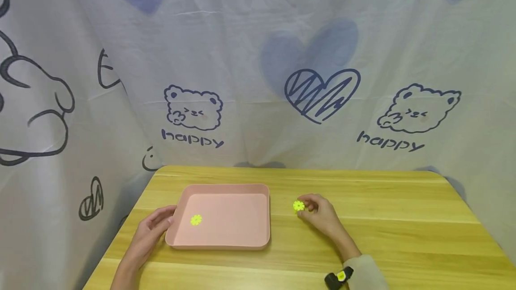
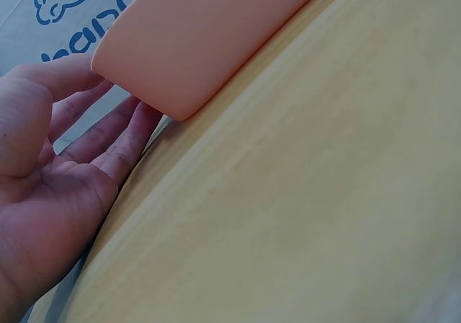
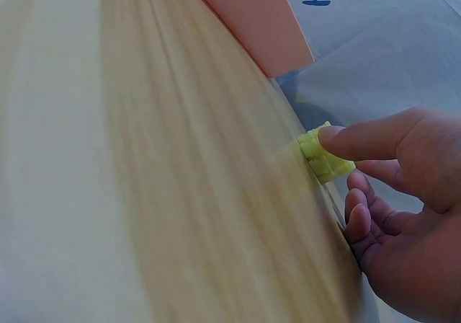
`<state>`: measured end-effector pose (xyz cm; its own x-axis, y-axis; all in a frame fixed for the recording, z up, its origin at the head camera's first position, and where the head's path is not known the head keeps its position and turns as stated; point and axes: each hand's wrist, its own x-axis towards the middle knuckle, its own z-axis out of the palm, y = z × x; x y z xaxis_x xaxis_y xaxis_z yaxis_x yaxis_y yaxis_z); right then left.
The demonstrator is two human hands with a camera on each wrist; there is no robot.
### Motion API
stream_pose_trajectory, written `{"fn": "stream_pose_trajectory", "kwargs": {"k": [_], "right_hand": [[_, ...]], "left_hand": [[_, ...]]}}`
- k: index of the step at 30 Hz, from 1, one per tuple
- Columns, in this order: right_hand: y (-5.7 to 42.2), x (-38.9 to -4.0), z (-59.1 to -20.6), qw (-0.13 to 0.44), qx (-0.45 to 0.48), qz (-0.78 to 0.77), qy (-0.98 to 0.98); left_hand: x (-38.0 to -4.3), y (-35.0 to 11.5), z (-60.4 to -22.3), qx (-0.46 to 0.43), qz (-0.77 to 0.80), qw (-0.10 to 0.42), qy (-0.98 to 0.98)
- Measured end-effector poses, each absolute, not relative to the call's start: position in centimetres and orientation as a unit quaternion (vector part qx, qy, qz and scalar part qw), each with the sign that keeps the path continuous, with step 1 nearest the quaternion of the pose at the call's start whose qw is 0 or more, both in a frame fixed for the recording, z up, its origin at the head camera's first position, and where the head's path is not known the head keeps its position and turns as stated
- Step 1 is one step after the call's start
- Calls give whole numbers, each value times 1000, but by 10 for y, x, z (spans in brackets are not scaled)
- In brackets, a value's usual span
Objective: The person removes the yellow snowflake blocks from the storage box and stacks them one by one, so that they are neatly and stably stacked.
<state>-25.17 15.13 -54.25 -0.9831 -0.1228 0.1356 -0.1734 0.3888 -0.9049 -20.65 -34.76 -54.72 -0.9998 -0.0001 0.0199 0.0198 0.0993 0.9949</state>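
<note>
A shallow pink tray (image 1: 234,249) lies on the wooden table, with one flat yellow flower-shaped piece (image 1: 195,220) inside it near the left end. My left hand (image 1: 147,234) is at the tray's left side, its fairly straight fingers touching the outer wall; the left wrist view shows fingertips against the tray's corner (image 2: 166,56). To the right of the tray, my right hand (image 1: 322,215) pinches another yellow flower-shaped piece (image 1: 298,206) between thumb and fingers. Seen edge-on in the right wrist view, this yellow piece (image 3: 317,156) looks thick and ridged, close to the tabletop.
The light wooden table (image 1: 387,218) has rounded back corners. Behind and to the left hangs a pale curtain (image 1: 250,57) printed with hearts, bears and the word "happy". A black strap with a yellow mark (image 1: 339,277) sits at the right sleeve (image 1: 364,272).
</note>
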Motion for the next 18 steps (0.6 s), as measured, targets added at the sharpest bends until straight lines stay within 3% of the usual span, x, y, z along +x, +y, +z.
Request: {"fn": "stream_pose_trajectory", "kwargs": {"k": [18], "right_hand": [[152, -253, -547, 33, 89, 535, -840]], "left_hand": [[-205, -347, -548, 1, -661, 10, -750]]}}
